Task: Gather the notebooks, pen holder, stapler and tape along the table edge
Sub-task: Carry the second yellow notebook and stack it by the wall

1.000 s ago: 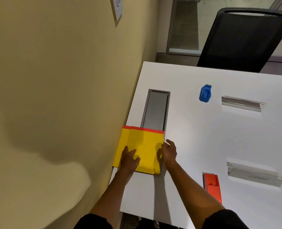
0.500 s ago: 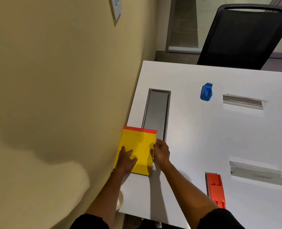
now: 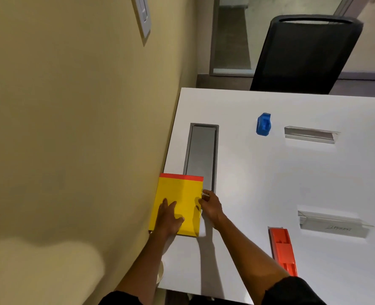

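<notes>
A yellow notebook stack (image 3: 182, 194) with a red top strip lies at the table's left edge, against the wall, and overlaps the near end of a grey floor-box cover (image 3: 202, 150). My left hand (image 3: 168, 216) lies flat on the yellow cover, fingers spread. My right hand (image 3: 210, 204) is curled on the stack's right edge, thumb on top. A blue tape dispenser (image 3: 263, 124) stands mid-table, farther away. Near the front edge, right of my right forearm, lies an orange-red stapler (image 3: 283, 249).
Two clear acrylic name-plate holders lie on the white table (image 3: 259, 183): one far right (image 3: 309, 134), one nearer (image 3: 331, 224) with handwriting. A black chair (image 3: 303, 53) stands behind the far edge. The beige wall (image 3: 72, 128) runs along the table's left side.
The notebook stack has slid left towards the wall, and its two offset layers now line up. Both hands moved left with it.
</notes>
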`<state>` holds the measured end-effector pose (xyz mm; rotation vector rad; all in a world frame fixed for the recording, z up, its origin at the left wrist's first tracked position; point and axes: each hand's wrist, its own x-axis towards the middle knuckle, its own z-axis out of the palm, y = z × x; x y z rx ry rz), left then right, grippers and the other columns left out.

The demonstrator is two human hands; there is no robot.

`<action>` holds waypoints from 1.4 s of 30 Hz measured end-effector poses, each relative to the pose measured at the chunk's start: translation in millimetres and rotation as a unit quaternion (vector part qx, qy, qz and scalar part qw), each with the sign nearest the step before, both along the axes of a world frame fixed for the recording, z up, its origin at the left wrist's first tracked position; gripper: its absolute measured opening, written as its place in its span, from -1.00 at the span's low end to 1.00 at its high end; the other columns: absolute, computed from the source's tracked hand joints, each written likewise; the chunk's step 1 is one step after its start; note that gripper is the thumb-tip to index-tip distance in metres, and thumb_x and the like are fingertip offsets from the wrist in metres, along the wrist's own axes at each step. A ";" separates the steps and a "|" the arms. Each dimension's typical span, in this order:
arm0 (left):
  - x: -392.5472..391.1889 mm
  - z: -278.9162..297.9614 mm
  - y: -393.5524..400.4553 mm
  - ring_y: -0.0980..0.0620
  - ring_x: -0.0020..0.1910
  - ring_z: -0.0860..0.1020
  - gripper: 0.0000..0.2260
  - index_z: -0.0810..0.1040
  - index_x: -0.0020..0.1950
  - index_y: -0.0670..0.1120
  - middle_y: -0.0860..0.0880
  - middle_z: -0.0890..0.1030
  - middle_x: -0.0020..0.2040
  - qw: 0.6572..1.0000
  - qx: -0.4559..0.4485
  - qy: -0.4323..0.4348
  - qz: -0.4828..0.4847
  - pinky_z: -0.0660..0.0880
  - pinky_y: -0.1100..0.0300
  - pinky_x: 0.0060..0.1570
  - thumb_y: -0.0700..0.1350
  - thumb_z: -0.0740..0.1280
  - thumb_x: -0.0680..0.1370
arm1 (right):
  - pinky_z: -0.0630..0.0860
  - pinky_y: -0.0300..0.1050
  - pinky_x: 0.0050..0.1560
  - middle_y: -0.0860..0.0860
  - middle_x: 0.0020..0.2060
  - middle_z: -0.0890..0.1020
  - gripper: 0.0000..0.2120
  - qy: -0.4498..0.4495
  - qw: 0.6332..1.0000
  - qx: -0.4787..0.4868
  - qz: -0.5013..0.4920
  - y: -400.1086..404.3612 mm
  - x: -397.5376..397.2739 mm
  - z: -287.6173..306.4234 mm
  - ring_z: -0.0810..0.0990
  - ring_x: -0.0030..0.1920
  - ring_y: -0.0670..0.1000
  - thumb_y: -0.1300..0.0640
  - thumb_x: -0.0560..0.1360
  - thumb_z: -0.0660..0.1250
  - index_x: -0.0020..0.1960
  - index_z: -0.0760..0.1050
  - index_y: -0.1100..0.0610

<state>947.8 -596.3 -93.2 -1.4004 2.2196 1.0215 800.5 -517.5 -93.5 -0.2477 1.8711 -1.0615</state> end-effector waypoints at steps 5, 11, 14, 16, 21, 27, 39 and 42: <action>14.6 -7.0 16.2 -0.18 0.55 -0.23 -0.15 -0.18 0.56 0.05 -0.10 -0.26 0.57 0.970 -0.128 -0.094 -0.181 -0.04 -0.11 0.51 -0.07 0.39 0.52 | 0.54 -0.13 0.09 0.14 0.20 0.59 -0.66 0.031 0.999 0.021 0.031 13.7 13.4 -3.9 0.58 0.08 0.06 0.20 0.58 0.26 0.34 0.38 0.13; 5.7 -11.8 22.1 -0.20 0.54 -0.27 -0.07 -0.23 0.55 0.05 -0.11 -0.31 0.56 0.937 -0.192 -0.101 -0.272 -0.07 -0.16 0.49 -0.22 0.42 0.48 | 0.56 -0.06 0.15 0.11 0.19 0.61 -0.61 0.051 0.998 0.018 0.029 17.4 22.3 -6.3 0.61 0.14 0.11 0.25 0.54 0.28 0.36 0.40 0.12; 0.9 -12.4 24.8 -0.21 0.54 -0.26 -0.09 -0.24 0.55 0.04 -0.12 -0.29 0.57 0.932 -0.210 -0.092 -0.282 -0.06 -0.17 0.50 -0.24 0.40 0.49 | 0.54 0.01 0.23 0.09 0.26 0.56 -0.54 0.047 0.999 0.017 0.018 19.6 25.2 -6.6 0.57 0.21 0.10 0.28 0.52 0.31 0.40 0.37 0.12; 0.5 -12.4 24.8 -0.20 0.54 -0.27 -0.09 -0.25 0.55 0.04 -0.12 -0.29 0.57 0.931 -0.213 -0.085 -0.285 -0.07 -0.17 0.50 -0.24 0.39 0.49 | 0.54 0.04 0.24 0.09 0.28 0.55 -0.53 0.046 0.999 0.015 0.014 20.1 25.2 -8.6 0.56 0.22 0.09 0.30 0.51 0.31 0.40 0.37 0.12; 2.6 -11.6 22.6 -0.18 0.55 -0.26 -0.11 -0.25 0.55 0.05 -0.10 -0.29 0.57 0.935 -0.203 -0.081 -0.279 -0.07 -0.15 0.51 -0.24 0.37 0.51 | 0.56 0.07 0.23 0.10 0.28 0.55 -0.55 0.052 0.998 0.016 0.025 18.3 27.1 -11.3 0.56 0.22 0.09 0.29 0.52 0.31 0.38 0.38 0.12; 0.9 -13.0 21.2 -0.17 0.56 -0.23 -0.14 -0.20 0.56 0.03 -0.11 -0.23 0.58 0.932 -0.206 -0.075 -0.290 -0.07 -0.14 0.52 -0.26 0.35 0.52 | 0.56 0.07 0.23 0.10 0.29 0.54 -0.55 0.046 0.998 0.014 0.026 18.4 26.9 -10.3 0.55 0.23 0.09 0.27 0.52 0.34 0.39 0.38 0.12; 2.4 -13.5 31.6 -0.12 0.56 -0.21 -0.19 -0.15 0.57 0.03 -0.07 -0.24 0.58 0.961 -0.130 -0.033 -0.242 0.15 0.02 0.51 -0.28 0.32 0.53 | 0.55 0.10 0.25 0.10 0.33 0.52 -0.53 0.055 0.997 0.014 0.046 23.7 29.2 -8.6 0.54 0.27 0.14 0.26 0.53 0.33 0.41 0.34 0.11; 1.1 -10.4 28.7 -0.13 0.57 -0.17 -0.22 -0.14 0.57 0.03 -0.07 -0.19 0.59 0.962 -0.123 -0.028 -0.241 0.15 -0.01 0.51 -0.22 0.33 0.54 | 0.50 0.02 0.28 0.10 0.36 0.49 -0.49 0.063 0.995 0.014 0.076 24.6 26.6 -3.7 0.51 0.31 0.13 0.20 0.55 0.33 0.45 0.27 0.11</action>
